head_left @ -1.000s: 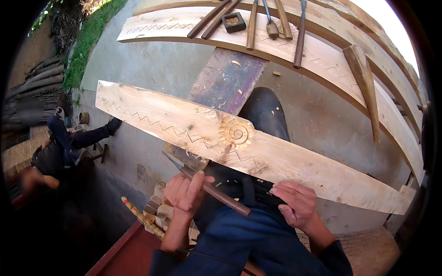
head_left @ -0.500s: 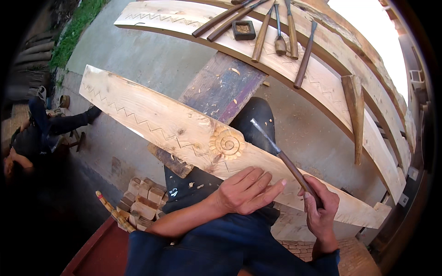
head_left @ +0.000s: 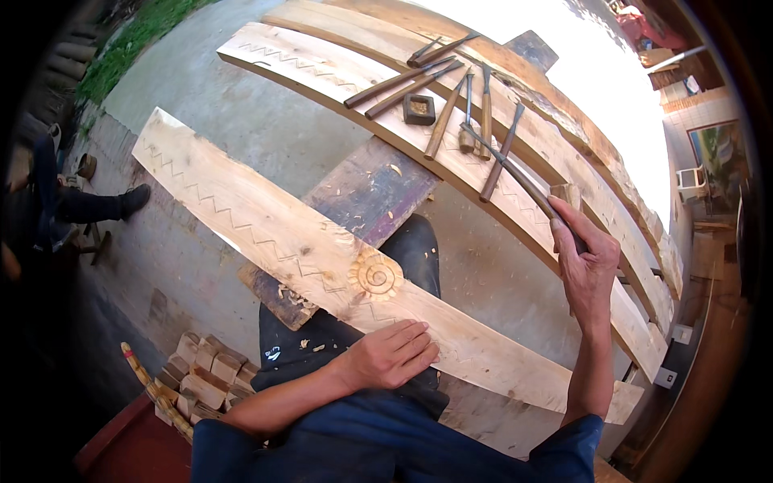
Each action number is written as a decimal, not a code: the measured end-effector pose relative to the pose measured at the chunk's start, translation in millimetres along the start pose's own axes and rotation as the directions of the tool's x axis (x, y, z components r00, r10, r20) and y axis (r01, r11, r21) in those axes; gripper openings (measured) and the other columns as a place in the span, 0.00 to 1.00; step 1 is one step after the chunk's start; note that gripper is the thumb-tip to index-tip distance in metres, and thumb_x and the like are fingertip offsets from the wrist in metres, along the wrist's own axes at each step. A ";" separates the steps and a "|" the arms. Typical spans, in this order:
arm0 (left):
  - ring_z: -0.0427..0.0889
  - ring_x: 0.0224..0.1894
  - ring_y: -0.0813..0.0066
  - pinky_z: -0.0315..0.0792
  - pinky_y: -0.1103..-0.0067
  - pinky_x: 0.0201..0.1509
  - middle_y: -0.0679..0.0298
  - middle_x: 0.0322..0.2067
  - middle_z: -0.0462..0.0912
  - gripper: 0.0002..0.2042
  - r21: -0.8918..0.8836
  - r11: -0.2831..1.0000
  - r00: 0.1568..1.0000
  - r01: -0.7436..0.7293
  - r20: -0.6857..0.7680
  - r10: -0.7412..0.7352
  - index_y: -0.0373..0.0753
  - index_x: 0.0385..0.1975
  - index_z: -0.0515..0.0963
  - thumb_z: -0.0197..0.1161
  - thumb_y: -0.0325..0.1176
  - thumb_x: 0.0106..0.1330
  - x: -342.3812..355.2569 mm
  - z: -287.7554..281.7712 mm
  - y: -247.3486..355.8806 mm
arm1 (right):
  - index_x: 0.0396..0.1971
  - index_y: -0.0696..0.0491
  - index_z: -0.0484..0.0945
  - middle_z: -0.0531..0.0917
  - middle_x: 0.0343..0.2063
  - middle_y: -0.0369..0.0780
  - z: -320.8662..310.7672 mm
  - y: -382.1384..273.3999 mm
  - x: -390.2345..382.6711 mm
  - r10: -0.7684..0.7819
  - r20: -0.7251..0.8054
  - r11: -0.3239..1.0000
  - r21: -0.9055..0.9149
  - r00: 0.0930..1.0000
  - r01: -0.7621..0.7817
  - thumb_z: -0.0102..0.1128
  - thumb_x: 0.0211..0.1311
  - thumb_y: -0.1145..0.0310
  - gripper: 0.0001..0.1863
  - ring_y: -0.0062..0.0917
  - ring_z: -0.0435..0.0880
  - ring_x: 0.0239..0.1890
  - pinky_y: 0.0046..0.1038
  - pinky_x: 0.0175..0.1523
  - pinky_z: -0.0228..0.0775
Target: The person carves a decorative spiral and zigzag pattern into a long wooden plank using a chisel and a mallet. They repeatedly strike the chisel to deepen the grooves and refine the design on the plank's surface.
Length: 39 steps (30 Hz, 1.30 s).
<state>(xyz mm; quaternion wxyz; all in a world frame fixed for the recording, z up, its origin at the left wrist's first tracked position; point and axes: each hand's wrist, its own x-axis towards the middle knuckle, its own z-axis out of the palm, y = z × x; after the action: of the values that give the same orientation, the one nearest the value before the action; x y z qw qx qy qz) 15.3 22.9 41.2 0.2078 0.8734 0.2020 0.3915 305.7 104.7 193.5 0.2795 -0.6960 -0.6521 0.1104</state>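
Left hand (head_left: pixel 394 354) lies flat, palm down, fingers loosely spread, on the long pale carved wooden plank (head_left: pixel 266 229), just below the round spiral rosette (head_left: pixel 375 275) cut into it. Judged: the flat palm pins the plank so it cannot slide. The plank runs diagonally across the person's dark-trousered lap and rests on a dark weathered board (head_left: pixel 362 201) beneath it; a zigzag line is incised along its length up toward the far left end.

Right hand (head_left: pixel 586 262) is raised well clear of the plank, fingers closed around the handle of a long slim metal chisel with a dark shaft (head_left: pixel 515 177). The shaft slants up and left, its tip reaching over the tool row. Grip looks firm, thumb side up.

Beyond: a second pale curved plank with a zigzag line (head_left: pixel 338 76) serves as a surface for a row of wooden-handled chisels (head_left: pixel 451 113) and a small dark square block (head_left: pixel 419 109). More planks lie behind it.

Wood chips sit on the lap and the dark board. Stack of short pale wood blocks (head_left: pixel 197 374) at lower left, on the concrete floor (head_left: pixel 241 121). Another person's dark-shod leg (head_left: pixel 105 205) extends from the left edge, well apart. Nothing lies between the raised chisel and the carved plank.
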 end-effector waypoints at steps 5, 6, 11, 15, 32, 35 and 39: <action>0.91 0.45 0.61 0.87 0.69 0.53 0.56 0.39 0.89 0.10 -0.005 0.997 0.997 -0.080 0.002 0.080 0.33 0.42 0.86 0.75 0.31 0.65 -0.4 2.9 1.3 | 0.56 0.53 0.91 0.90 0.27 0.38 19.2 -26.9 55.5 -0.051 0.129 0.997 -0.045 0.990 0.057 0.69 0.74 0.70 0.15 0.15 0.77 0.25 0.23 0.31 0.67; 0.91 0.45 0.61 0.87 0.69 0.53 0.56 0.39 0.89 0.10 -0.008 0.996 0.996 -0.085 -0.012 0.084 0.33 0.42 0.86 0.74 0.31 0.65 -0.3 4.3 1.3 | 0.57 0.53 0.91 0.91 0.29 0.38 20.9 -31.3 61.8 -0.054 0.147 0.996 -0.063 0.988 0.063 0.69 0.75 0.70 0.15 0.15 0.78 0.25 0.23 0.31 0.68; 0.90 0.43 0.60 0.87 0.70 0.50 0.56 0.39 0.88 0.10 -0.039 0.995 0.996 -0.087 -0.039 0.086 0.32 0.41 0.85 0.73 0.30 0.63 4.2 13.0 -5.9 | 0.58 0.52 0.91 0.93 0.31 0.40 33.4 -41.8 77.7 -0.017 0.257 0.979 -0.191 0.966 0.068 0.66 0.77 0.68 0.15 0.20 0.81 0.27 0.24 0.34 0.72; 0.91 0.47 0.60 0.87 0.69 0.55 0.56 0.41 0.89 0.10 -0.021 0.994 0.988 -0.111 -0.110 0.108 0.33 0.42 0.85 0.70 0.31 0.65 15.0 16.9 -6.9 | 0.59 0.54 0.90 0.90 0.30 0.40 26.7 -37.9 52.3 -0.086 0.186 0.973 -0.197 0.979 0.123 0.67 0.75 0.71 0.16 0.20 0.83 0.29 0.24 0.36 0.73; 0.80 0.32 0.77 0.73 0.79 0.31 0.69 0.29 0.76 0.20 -0.025 0.990 0.984 -0.138 0.106 0.140 0.34 0.52 0.83 0.69 0.44 0.69 57.5 44.3 -28.4 | 0.51 0.60 0.91 0.91 0.30 0.44 -7.3 28.5 -134.0 -0.018 0.526 0.936 0.309 0.850 -0.171 0.69 0.58 0.85 0.20 0.23 0.88 0.24 0.24 0.31 0.78; 0.79 0.31 0.79 0.72 0.80 0.30 0.70 0.29 0.75 0.20 -0.009 0.988 0.985 -0.153 0.082 0.154 0.35 0.53 0.83 0.69 0.40 0.66 59.1 45.5 -29.2 | 0.48 0.59 0.92 0.91 0.28 0.44 -8.1 28.5 -132.4 -0.002 0.505 0.949 0.273 0.863 -0.158 0.74 0.55 0.84 0.18 0.24 0.88 0.24 0.24 0.30 0.77; 0.78 0.30 0.79 0.72 0.80 0.29 0.71 0.30 0.74 0.19 -0.015 0.988 0.988 -0.153 0.028 0.153 0.35 0.53 0.83 0.67 0.36 0.64 61.3 50.6 -29.6 | 0.47 0.59 0.93 0.91 0.27 0.44 -10.6 41.2 -139.2 0.036 0.463 0.938 0.291 0.886 -0.190 0.78 0.53 0.82 0.18 0.22 0.86 0.22 0.22 0.29 0.74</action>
<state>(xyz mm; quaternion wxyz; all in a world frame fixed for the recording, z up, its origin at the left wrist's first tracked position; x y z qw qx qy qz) 86.0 68.7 31.8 0.1858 0.8904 0.1287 0.3951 328.6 -32.5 150.9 0.2255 -0.6322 -0.6292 0.3919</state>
